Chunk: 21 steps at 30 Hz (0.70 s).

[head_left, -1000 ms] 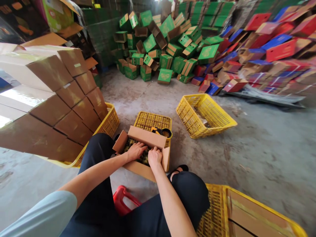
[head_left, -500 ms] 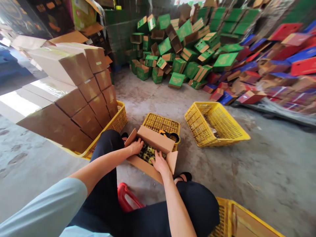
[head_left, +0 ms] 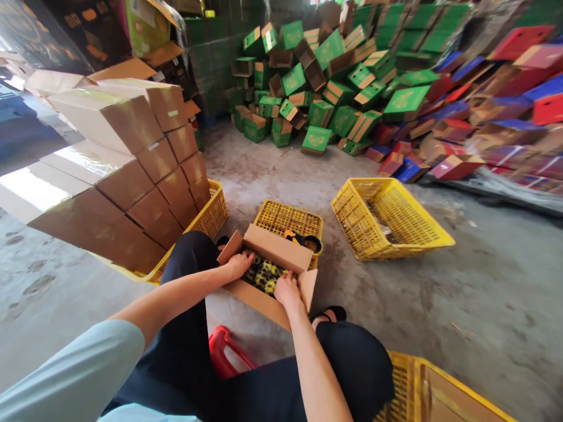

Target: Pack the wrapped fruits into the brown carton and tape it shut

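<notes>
Head view: at far left, we have a tall stack of brown cartons (head_left: 118, 181) standing in a loaded yellow crate (head_left: 214, 210). Our left knee (head_left: 193, 249) is close beside it, so a careless bump could, we judge, unsettle the upper tiers. Next, our left hand (head_left: 240, 265) reaches into the left end of an open carton (head_left: 259, 299), fingers slightly bent against the yellow-and-black spotted contents (head_left: 266, 275); whether it pinches them, we cannot tell. The carton seemingly rests on a low yellow crate (head_left: 288, 217), jutting toward us, so lopsided pushing could tip it. Our right hand (head_left: 288, 289) curls over the contents' right end, its grip hidden too; pressing hard could crush them if they are soft. Behind, a tape dispenser (head_left: 303, 239) lies near the low yellow crate's edge, where a nudge could drop it. Farther right, a deep yellow crate (head_left: 358, 225) stands well apart.
</notes>
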Available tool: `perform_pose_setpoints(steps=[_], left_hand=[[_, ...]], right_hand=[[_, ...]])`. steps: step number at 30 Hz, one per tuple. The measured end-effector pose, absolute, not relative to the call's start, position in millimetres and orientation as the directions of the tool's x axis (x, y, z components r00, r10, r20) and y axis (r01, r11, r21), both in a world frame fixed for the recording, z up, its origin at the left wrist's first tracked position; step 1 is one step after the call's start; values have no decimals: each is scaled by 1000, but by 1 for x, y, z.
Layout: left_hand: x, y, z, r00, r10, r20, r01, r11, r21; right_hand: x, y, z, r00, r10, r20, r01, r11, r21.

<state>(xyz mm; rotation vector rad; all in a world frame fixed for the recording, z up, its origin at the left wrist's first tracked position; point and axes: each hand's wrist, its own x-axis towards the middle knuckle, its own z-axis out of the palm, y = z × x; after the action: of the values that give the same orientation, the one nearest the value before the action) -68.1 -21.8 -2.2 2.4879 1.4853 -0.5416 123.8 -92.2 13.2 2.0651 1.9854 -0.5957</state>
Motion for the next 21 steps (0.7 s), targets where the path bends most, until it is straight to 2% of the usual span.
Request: perform_pose_setpoints(steps=[4, 10, 17, 21], left_hand=[[-64, -21, -3, 444, 802, -401, 873, -487, -7], [-78, -24, -2, 445, 799, -404, 886, -457, 73], [-68, -16, -11, 357, 778, -518, 930, -349, 117], [-63, -13, -11, 337, 787, -518, 939, -320, 125]], right_hand=[[120, -89, 16, 61, 902, -428, 990, -111, -92], [129, -95, 43, 50, 923, -381, 985, -110, -135], [128, -99, 33, -8, 870, -493, 975, -103, -197], [124, -94, 26, 5, 866, -499, 970, -125, -207]])
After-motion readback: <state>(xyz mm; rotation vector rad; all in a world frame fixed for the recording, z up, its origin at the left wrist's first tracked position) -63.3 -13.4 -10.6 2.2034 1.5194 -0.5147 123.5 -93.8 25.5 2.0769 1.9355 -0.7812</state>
